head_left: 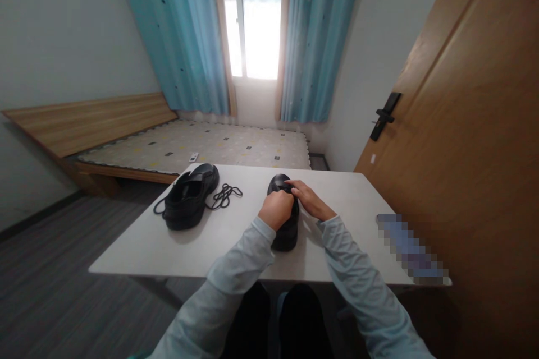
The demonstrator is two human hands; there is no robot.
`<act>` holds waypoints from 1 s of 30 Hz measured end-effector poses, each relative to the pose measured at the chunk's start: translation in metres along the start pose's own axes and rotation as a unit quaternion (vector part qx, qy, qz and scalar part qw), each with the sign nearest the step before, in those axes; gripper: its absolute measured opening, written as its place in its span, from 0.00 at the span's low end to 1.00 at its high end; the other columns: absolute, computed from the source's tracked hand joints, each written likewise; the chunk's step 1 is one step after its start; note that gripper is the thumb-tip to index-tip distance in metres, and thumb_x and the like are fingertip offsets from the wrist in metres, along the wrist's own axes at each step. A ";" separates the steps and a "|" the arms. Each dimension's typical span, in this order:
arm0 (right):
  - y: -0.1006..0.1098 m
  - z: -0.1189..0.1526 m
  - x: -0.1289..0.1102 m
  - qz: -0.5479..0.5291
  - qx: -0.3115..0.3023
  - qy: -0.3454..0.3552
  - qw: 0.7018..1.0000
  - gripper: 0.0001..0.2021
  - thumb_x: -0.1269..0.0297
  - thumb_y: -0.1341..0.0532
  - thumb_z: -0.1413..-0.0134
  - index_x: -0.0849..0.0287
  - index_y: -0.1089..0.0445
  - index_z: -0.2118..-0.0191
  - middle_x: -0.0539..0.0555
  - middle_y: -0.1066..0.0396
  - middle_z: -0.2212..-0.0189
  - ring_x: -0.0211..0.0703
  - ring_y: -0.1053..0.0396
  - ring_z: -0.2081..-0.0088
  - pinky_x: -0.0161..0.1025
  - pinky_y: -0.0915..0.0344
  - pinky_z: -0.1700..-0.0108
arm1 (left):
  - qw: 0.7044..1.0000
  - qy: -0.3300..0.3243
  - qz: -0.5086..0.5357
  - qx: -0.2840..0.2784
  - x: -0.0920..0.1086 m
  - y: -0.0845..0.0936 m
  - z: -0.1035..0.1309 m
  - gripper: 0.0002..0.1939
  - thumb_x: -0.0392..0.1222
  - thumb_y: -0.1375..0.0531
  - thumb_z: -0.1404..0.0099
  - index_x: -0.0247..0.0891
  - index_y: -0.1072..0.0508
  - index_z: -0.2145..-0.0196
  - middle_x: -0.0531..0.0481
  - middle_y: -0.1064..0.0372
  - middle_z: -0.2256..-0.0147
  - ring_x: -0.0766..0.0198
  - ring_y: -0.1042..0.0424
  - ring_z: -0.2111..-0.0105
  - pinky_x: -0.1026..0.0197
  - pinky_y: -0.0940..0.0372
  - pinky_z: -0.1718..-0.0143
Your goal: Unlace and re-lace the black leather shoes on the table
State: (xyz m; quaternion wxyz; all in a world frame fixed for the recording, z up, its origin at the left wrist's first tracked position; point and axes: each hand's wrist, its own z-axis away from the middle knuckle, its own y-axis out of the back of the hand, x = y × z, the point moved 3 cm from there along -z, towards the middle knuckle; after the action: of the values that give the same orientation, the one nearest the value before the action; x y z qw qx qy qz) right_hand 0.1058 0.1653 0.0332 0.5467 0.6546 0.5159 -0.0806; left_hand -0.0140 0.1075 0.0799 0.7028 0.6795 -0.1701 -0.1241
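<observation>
A black shoe (285, 238) stands on the white table in front of me, its toe pointing away. My left hand (275, 208) is closed in a fist over the upper of this shoe, and whatever its fingers hold is hidden. From the other side, my right hand (310, 200) reaches across the shoe's front with its fingers stretched out, touching the upper near the toe. A second black shoe (184, 214) sits to the left, also pointing away. Beside it a black shoelace (226, 195) lies in loose loops on the tabletop.
The white table (236, 252) spans the space before me. A blurred-out flat object (410, 247) lies at its right edge. Beyond stand a bed (236, 146) with a small white remote (193, 157) and a curtained window. A wooden door (471, 140) is close on the right.
</observation>
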 end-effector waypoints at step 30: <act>-0.001 -0.002 0.006 0.000 0.012 -0.008 1.000 0.18 0.62 0.52 0.40 0.59 0.33 0.49 0.59 0.32 0.51 0.48 0.36 0.48 0.50 0.44 0.43 | 0.998 -0.026 -0.048 -0.045 0.008 0.001 0.001 0.17 0.32 0.51 0.36 0.27 0.24 0.58 0.32 0.26 0.62 0.46 0.26 0.58 0.50 0.32 0.59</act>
State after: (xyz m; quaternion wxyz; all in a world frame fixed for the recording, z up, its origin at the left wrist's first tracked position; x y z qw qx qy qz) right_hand 0.1067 0.1699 0.0295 0.5433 0.6602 0.5104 -0.0920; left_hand -0.0069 0.1029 0.0812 0.7212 0.6512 -0.1498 -0.1828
